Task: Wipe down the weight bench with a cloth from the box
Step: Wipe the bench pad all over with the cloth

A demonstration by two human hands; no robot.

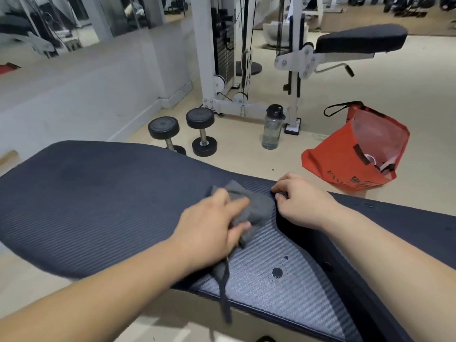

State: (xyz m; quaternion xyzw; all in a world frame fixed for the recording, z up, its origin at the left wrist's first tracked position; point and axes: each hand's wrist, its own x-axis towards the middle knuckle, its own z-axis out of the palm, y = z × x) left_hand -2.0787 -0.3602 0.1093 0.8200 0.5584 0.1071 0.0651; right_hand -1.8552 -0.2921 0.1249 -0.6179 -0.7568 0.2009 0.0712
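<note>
A dark padded weight bench (98,193) runs across the view from left to lower right, with a seam between two pads near the middle. A grey cloth (256,206) lies bunched on the pad beside that seam, and my left hand (212,228) grips it from above, thumb curled under its near edge. A strip of the cloth hangs over the bench's front edge. My right hand (298,201) rests on the right pad at the seam, fingers curled onto the pad's edge. Two water drops (276,272) sit on the pad nearer me.
On the floor behind the bench stand two black dumbbells (182,132), a clear water bottle (272,127) and an open red bag (355,154). A white cable machine (222,58) and another padded seat (360,40) stand further back. A low white wall runs along the left.
</note>
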